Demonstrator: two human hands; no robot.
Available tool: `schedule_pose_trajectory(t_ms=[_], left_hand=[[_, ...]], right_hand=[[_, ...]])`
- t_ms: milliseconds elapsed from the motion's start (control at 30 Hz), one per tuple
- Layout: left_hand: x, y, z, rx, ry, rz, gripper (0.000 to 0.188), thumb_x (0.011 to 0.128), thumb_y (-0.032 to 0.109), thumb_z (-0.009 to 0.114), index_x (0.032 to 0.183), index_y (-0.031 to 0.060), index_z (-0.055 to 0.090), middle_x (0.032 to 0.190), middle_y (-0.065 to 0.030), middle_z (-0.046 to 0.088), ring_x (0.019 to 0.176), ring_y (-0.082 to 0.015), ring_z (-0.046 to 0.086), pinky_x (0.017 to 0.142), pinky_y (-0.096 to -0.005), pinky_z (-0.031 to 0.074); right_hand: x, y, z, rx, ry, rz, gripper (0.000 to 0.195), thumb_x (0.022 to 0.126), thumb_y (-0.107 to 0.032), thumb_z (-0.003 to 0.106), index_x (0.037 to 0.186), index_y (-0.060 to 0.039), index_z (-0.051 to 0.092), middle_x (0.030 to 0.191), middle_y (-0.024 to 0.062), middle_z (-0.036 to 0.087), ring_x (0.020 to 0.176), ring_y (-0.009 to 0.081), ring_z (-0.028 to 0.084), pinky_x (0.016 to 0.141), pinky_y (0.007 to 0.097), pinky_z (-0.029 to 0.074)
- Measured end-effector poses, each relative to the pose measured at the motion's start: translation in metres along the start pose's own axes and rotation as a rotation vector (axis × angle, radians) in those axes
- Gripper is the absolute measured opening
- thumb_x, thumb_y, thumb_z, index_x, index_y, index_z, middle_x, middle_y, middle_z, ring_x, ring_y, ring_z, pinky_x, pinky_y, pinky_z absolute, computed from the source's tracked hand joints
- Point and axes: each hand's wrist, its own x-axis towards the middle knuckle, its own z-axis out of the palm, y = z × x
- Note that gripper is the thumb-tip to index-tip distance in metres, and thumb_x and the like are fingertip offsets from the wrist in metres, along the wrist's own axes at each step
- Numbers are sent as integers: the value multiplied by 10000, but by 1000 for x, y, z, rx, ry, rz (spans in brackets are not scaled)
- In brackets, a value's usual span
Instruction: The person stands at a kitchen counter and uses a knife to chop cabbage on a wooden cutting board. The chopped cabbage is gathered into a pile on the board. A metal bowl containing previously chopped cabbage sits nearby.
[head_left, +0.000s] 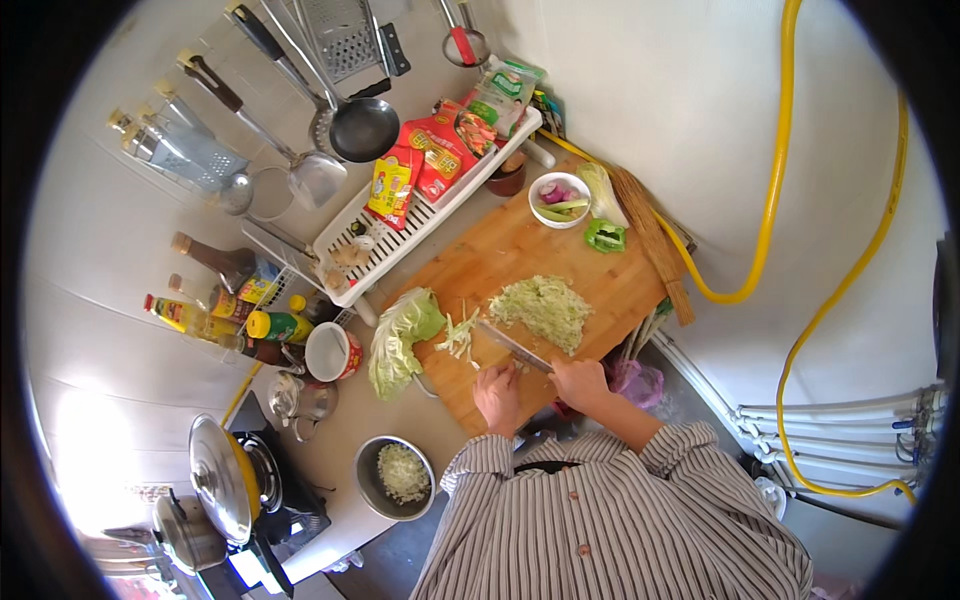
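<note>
My right hand grips the handle of a kitchen knife, whose blade lies low over the wooden cutting board, between two portions of cut cabbage. My left hand rests near the board's front edge, left of the knife handle; its fingers point at the blade, and whether it holds a small piece cannot be seen. Beyond the knife is a heap of finely chopped cabbage. Left of the blade lie shredded strips, beside large cabbage leaves that overhang the board's left edge.
A white bowl with onion and green pieces stands at the board's far end, near a green pepper piece and a straw brush. A metal bowl of chopped white vegetable stands left of me. A gas stove is at the lower left.
</note>
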Motion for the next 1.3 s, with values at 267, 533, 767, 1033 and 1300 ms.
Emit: schedule_pose_trajectory(t_ms=[267,533,767,1033,1300], left_hand=[[-4,-1,6,-144,22,-66,141,713,149,707,836,83,719,814,-29,650,789,-223,590,718,-365,457],[-7,-3,6,-136,10,-91,148,746,170,687,842,60,713,860,-49,667,815,-237,606,753,-357,458],[-7,-3,5,-171,11,-96,134,748,146,682,837,50,712,853,-68,659,801,-253,608,739,-359,474],[-4,1,2,-186,-2,-102,119,739,113,685,828,38,708,855,-76,656,803,-261,610,728,-358,487],[-4,-1,0,-177,5,-78,132,748,131,687,848,47,708,864,-65,656,814,-253,609,735,-355,488]], right_hand=[[-14,-4,-9,-44,-11,-65,192,831,-264,597,847,-78,556,553,125,587,526,310,596,498,428,442],[-17,-5,-14,-85,-3,-105,160,824,-227,601,808,-75,552,533,123,584,494,289,594,504,392,436],[-12,-9,-15,-79,-29,-133,68,771,-118,564,777,-58,533,529,135,584,499,290,604,486,396,441],[-6,-7,3,-43,-84,-78,186,827,-220,584,815,-43,530,555,154,589,517,326,608,470,432,458],[-4,-7,-1,-54,-85,-65,199,839,-246,580,827,-53,533,581,148,601,546,324,614,485,430,456]])
